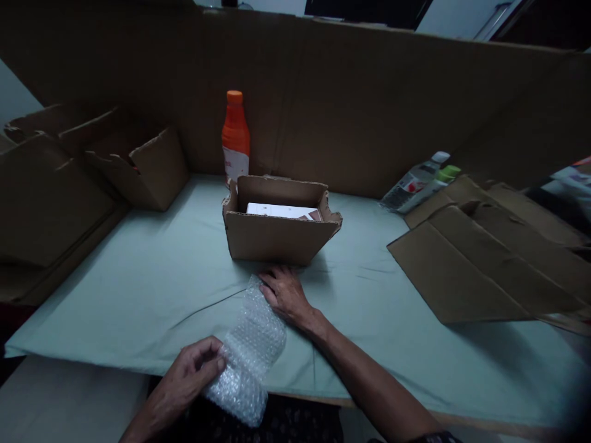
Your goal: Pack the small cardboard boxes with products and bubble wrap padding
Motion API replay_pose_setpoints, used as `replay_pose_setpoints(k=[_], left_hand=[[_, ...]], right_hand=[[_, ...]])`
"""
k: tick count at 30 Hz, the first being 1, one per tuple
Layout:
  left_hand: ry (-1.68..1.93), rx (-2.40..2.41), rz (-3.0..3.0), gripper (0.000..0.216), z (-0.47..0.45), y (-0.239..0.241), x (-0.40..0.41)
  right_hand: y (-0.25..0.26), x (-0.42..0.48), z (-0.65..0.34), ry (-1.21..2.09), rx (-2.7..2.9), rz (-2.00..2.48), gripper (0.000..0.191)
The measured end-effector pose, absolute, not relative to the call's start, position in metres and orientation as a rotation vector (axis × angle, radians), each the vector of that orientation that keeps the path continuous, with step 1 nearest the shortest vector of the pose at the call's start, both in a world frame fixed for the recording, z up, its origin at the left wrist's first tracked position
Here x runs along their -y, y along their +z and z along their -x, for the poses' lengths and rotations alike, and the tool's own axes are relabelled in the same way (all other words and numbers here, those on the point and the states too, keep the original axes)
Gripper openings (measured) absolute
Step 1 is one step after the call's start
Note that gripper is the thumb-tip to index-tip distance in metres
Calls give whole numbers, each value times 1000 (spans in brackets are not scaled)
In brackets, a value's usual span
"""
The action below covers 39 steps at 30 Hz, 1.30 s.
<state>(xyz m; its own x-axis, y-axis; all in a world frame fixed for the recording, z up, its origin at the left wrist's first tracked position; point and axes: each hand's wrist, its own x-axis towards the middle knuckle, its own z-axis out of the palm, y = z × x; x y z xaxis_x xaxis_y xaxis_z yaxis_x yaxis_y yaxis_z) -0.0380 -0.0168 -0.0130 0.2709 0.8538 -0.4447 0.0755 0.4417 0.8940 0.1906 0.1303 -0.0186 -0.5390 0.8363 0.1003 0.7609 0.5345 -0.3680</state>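
A strip of bubble wrap (253, 344) slants across the front edge of the table, its lower end hanging over my lap. My left hand (194, 369) pinches its left side between thumb and fingers. On the cloth, my right hand (286, 292) lies palm down at the wrap's upper end, fingers stretched towards the cardboard box in front. That open cardboard box (272, 239) stands upright just beyond my right fingertips. Inside it a white box (281, 211) shows above the front wall; the rest of it is hidden.
An orange bottle (236, 135) stands behind the box. More cardboard boxes (161, 166) are at left. Folded cardboard (480, 258) lies at right, beside a clear plastic bottle (410, 187) and a green-capped one (446, 175). A tall cardboard wall (346, 104) closes off the back.
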Motion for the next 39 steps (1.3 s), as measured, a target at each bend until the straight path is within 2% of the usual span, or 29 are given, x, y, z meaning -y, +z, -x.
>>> replay_pose_setpoints(k=[6, 11, 15, 19, 23, 26, 27, 31, 32, 34, 36, 39], left_hand=[[656, -1201, -946, 42, 39, -11, 26], [776, -1252, -783, 47, 34, -12, 29], [874, -1317, -667, 70, 28, 3, 24], [869, -1321, -593, 62, 25, 18, 16], [976, -1342, -411, 60, 18, 17, 6], [1007, -1309, -375, 61, 10, 17, 0], [1017, -1283, -384, 62, 7, 19, -2], [1035, -1149, -382, 64, 1, 28, -6], [1023, -1126, -386, 63, 1, 29, -7], [1000, -1096, -427, 62, 2, 29, -7], [989, -1097, -490, 61, 4, 24, -7], [962, -1178, -565, 61, 6, 15, -6]], right_hand=[[17, -99, -211, 736, 2352, 1159, 31], [39, -51, -215, 1111, 2447, 865, 36], [38, -34, -212, 1251, 2454, 786, 54], [38, -32, -218, 1329, 2438, 721, 80], [36, -26, -228, 1395, 2455, 710, 93], [29, -21, -229, 1319, 2337, 849, 85], [27, -20, -228, 1273, 2262, 911, 76], [19, -25, -219, 1163, 1989, 1020, 19], [18, -27, -217, 1153, 1957, 1041, 18], [14, -30, -213, 1131, 1918, 1128, 34], [9, -31, -211, 1134, 1895, 1231, 41], [2, -32, -209, 1148, 1896, 1316, 37]])
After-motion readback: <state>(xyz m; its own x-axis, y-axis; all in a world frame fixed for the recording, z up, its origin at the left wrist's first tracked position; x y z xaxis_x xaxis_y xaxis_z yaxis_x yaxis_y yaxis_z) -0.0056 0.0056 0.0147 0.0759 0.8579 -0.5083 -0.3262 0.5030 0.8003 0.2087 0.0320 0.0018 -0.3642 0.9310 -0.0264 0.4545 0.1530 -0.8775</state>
